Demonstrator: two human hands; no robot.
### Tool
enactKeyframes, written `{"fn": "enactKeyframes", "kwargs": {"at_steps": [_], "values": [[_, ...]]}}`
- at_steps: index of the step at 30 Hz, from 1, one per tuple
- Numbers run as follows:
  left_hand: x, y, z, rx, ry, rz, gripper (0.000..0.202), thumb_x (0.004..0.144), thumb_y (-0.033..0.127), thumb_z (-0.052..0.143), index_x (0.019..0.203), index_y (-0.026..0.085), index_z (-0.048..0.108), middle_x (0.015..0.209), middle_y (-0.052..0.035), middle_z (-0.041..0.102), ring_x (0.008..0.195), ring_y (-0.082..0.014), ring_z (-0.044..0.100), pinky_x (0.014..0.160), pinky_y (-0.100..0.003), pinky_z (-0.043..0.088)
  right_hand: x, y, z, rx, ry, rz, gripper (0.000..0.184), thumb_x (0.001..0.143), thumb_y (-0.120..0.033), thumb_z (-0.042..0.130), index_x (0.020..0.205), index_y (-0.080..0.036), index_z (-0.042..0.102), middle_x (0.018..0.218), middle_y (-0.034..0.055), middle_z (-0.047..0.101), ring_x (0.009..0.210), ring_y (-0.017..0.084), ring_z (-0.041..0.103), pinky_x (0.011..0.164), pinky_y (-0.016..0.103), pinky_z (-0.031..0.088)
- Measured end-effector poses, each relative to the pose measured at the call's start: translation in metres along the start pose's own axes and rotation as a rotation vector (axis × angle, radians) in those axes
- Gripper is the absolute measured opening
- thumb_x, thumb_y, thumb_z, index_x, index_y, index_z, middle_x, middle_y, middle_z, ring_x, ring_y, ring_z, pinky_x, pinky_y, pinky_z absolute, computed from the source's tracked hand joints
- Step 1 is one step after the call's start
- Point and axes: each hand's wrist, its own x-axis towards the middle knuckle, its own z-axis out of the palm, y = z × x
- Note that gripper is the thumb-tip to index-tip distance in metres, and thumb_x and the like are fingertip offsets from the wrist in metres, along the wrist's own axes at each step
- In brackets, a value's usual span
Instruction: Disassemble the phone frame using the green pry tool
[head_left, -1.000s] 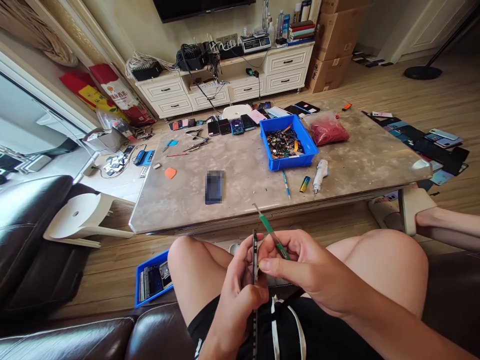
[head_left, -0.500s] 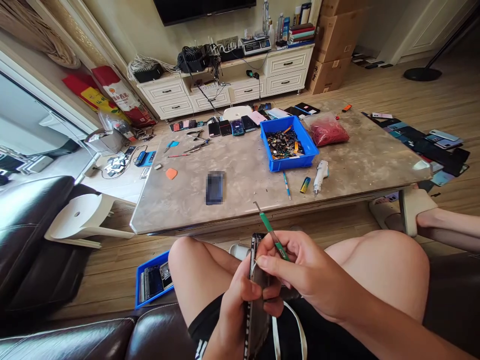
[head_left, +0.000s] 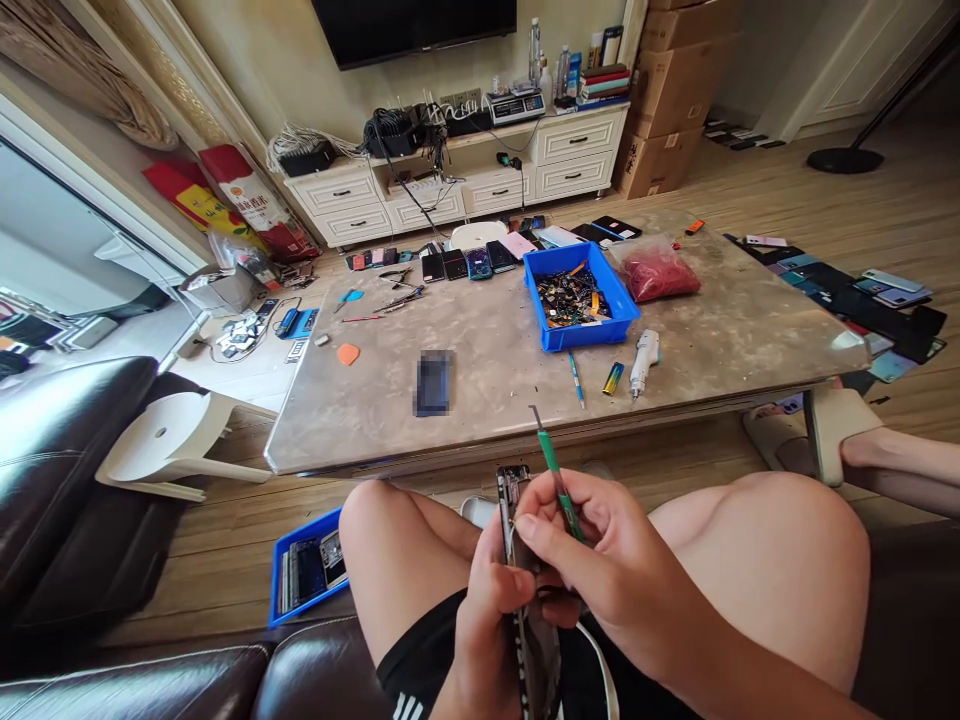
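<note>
I sit on a dark sofa with my knees up before a low table. My left hand (head_left: pixel 491 615) is wrapped round a dismantled phone (head_left: pixel 514 500), held upright and almost edge-on over my lap. My right hand (head_left: pixel 600 560) pinches a green-handled tool (head_left: pixel 553 462) between thumb and fingers. The tool's metal tip points up toward the table. My right fingertips touch the upper edge of the phone.
The marble-look table (head_left: pixel 720 320) carries a blue parts bin (head_left: pixel 577 295), a red bag (head_left: pixel 660 272), a white electric screwdriver (head_left: pixel 643 360), a blue pen (head_left: pixel 575 378), a small battery (head_left: pixel 613 378), a dark phone (head_left: pixel 433 382) and a row of phones at the back. A blue tray (head_left: pixel 304 565) of phones lies on the floor by a white stool (head_left: pixel 169 440).
The phone has turned from fully edge-on to showing part of its open inside. My right hand with the tool shifted slightly right and lower. The view rose a little.
</note>
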Motion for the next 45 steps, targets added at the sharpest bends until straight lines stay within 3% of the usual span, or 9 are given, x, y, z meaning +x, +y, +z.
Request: {"fn": "enactKeyframes", "kwargs": {"at_steps": [4,9,18,27,31,33,36,39,45], "values": [[-0.003,-0.004,0.001,-0.015,0.043,0.022,0.066,0.071,0.036,0.069,0.133,0.016,0.058,0.099,-0.0119,0.067,0.091,-0.0309,0.065,0.074,-0.037,0.054,0.0,0.002,0.001,0.049,-0.01,-0.016,0.04,0.085,-0.053,0.074,0.086,-0.018,0.054,0.068,-0.0045,0.045,0.055,0.007,0.038,0.043,0.014,0.035],[0.0,-0.002,0.004,-0.04,0.02,-0.015,0.068,0.073,0.044,0.064,0.134,0.016,0.055,0.101,-0.0132,0.067,0.087,-0.03,0.065,0.067,-0.035,0.054,0.003,0.001,-0.005,0.083,-0.028,0.07,0.033,0.086,-0.048,0.073,0.089,-0.02,0.054,0.069,-0.0057,0.046,0.052,0.006,0.04,0.041,0.014,0.037],[0.004,0.006,0.0,-0.019,-0.143,-0.064,0.077,0.074,0.045,0.063,0.144,0.019,0.042,0.107,-0.0133,0.066,0.079,-0.024,0.064,0.06,-0.031,0.053,0.006,-0.004,-0.01,0.028,-0.073,0.012,0.029,0.086,-0.042,0.073,0.084,-0.017,0.057,0.066,-0.0059,0.045,0.053,0.005,0.043,0.046,0.013,0.037],[0.008,0.001,-0.008,0.057,-0.114,-0.015,0.058,0.071,0.048,0.074,0.12,0.019,0.061,0.074,-0.0014,0.056,0.054,-0.007,0.041,0.049,-0.018,0.038,0.004,-0.01,-0.012,0.077,-0.136,0.135,0.034,0.082,-0.043,0.077,0.088,-0.018,0.054,0.069,-0.0054,0.049,0.055,0.008,0.048,0.049,0.02,0.048],[0.01,0.002,-0.01,0.142,-0.057,0.1,0.073,0.068,0.041,0.082,0.133,0.021,0.057,0.089,-0.0035,0.063,0.053,-0.0042,0.04,0.047,-0.017,0.034,0.003,-0.016,-0.016,-0.045,-0.182,0.028,0.026,0.086,-0.036,0.072,0.082,-0.016,0.056,0.069,-0.0027,0.055,0.058,0.01,0.054,0.057,0.022,0.048],[0.011,0.0,-0.014,0.206,0.001,0.158,0.079,0.067,0.042,0.084,0.138,0.023,0.054,0.107,-0.0088,0.067,0.062,-0.0098,0.054,0.051,-0.02,0.043,0.002,-0.019,-0.018,-0.113,-0.195,-0.022,0.021,0.088,-0.032,0.068,0.083,-0.015,0.058,0.07,-0.0012,0.058,0.062,0.011,0.057,0.061,0.022,0.048],[0.01,-0.004,-0.02,0.293,0.109,0.244,0.086,0.065,0.04,0.086,0.142,0.024,0.052,0.132,-0.014,0.062,0.1,-0.0286,0.067,0.076,-0.032,0.056,0.001,-0.021,-0.02,-0.205,-0.165,-0.03,0.018,0.086,-0.029,0.071,0.083,-0.015,0.061,0.067,-0.0029,0.057,0.062,0.009,0.051,0.058,0.019,0.042],[0.008,-0.007,-0.024,0.344,0.172,0.339,0.087,0.065,0.04,0.088,0.143,0.024,0.051,0.148,-0.0159,0.052,0.13,-0.0392,0.054,0.1,-0.043,0.052,-0.001,-0.023,-0.02,-0.309,-0.117,-0.039,0.017,0.085,-0.03,0.072,0.08,-0.016,0.064,0.065,-0.0042,0.054,0.061,0.008,0.046,0.056,0.018,0.036],[0.007,-0.006,-0.025,0.388,0.146,0.356,0.086,0.07,0.043,0.087,0.144,0.024,0.047,0.157,-0.0154,0.043,0.142,-0.0402,0.041,0.117,-0.051,0.039,-0.005,-0.022,-0.017,-0.359,-0.049,-0.064,0.019,0.085,-0.035,0.066,0.08,-0.016,0.066,0.07,-0.002,0.056,0.065,0.01,0.045,0.059,0.021,0.037]]}}
